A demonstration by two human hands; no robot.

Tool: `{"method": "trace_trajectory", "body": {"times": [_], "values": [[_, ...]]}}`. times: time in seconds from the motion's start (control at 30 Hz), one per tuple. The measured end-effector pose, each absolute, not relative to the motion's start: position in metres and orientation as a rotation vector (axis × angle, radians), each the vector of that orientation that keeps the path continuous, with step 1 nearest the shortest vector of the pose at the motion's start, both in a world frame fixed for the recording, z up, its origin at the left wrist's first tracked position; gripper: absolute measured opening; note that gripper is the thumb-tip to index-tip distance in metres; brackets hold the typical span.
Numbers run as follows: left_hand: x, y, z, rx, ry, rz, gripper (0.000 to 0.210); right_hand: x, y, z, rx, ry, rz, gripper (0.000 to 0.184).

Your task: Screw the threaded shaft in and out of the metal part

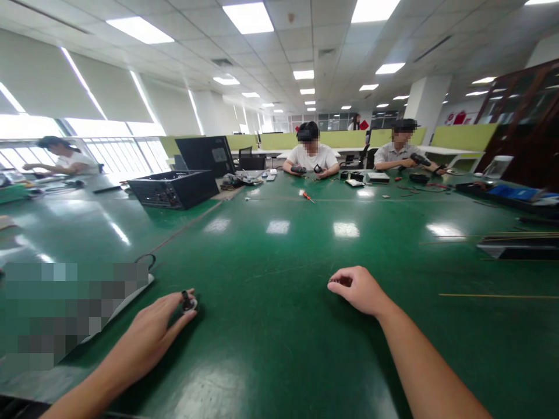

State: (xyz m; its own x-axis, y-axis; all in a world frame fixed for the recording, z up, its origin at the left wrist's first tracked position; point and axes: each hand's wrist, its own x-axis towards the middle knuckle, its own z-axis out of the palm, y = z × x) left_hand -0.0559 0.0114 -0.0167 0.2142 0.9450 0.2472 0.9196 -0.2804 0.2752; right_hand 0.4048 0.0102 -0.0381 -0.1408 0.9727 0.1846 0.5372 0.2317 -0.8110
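Note:
My left hand [152, 326] is low over the green table [262, 302], pinching a small black and silver part [188, 302] between thumb and fingers. The part has a short dark upright piece and a round, shiny base; its exact kind is too small to tell. To the right, my right hand [360, 289] rests near the table surface with its fingers curled toward the thumb. Something small and dark may be inside the curl, but the fingers hide it. Left of my left hand lies a blurred-out flat item with a pale edge [146, 282].
An open black computer case [174, 189] stands at the back left. An orange-handled screwdriver [308, 197] lies far ahead. Two people sit across the table, another at the far left. Thin rods [498, 296] and a dark tray [506, 195] with blue items are on the right.

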Motion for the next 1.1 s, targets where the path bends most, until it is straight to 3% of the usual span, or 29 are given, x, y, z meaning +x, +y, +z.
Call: {"method": "trace_trajectory", "body": {"times": [0.1, 0.2, 0.3, 0.53, 0.63, 0.8, 0.93, 1.1], "values": [[-0.063, 0.007, -0.013, 2.436, 1.912, 0.652, 0.056, 0.400, 0.009, -0.035, -1.336, -1.723, 0.862, 0.024], [-0.042, -0.004, 0.000, 2.491, 1.991, 0.975, 0.065, 0.393, 0.004, -0.028, -1.199, -1.671, 1.120, 0.029], [0.005, -0.018, 0.014, 2.741, 1.581, 1.137, 0.044, 0.386, -0.003, -0.023, -1.018, -1.713, 1.427, 0.029], [0.140, -0.023, 0.016, 2.775, 0.587, 0.950, 0.046, 0.382, -0.008, -0.025, -0.829, -1.741, 1.688, 0.026], [0.171, -0.017, 0.013, 2.660, 0.414, 0.976, 0.029, 0.387, -0.005, -0.026, -0.767, -1.731, 1.670, 0.025], [0.186, -0.011, 0.011, 2.563, 0.334, 0.971, 0.024, 0.392, -0.003, -0.026, -0.750, -1.681, 1.701, 0.027], [0.166, -0.009, 0.018, 2.516, 0.550, 1.025, 0.018, 0.392, -0.001, -0.028, -0.771, -1.638, 1.801, 0.036], [0.092, -0.006, 0.043, 2.279, 1.428, 1.338, 0.034, 0.390, 0.004, -0.034, -0.857, -1.636, 1.840, 0.051]]}}
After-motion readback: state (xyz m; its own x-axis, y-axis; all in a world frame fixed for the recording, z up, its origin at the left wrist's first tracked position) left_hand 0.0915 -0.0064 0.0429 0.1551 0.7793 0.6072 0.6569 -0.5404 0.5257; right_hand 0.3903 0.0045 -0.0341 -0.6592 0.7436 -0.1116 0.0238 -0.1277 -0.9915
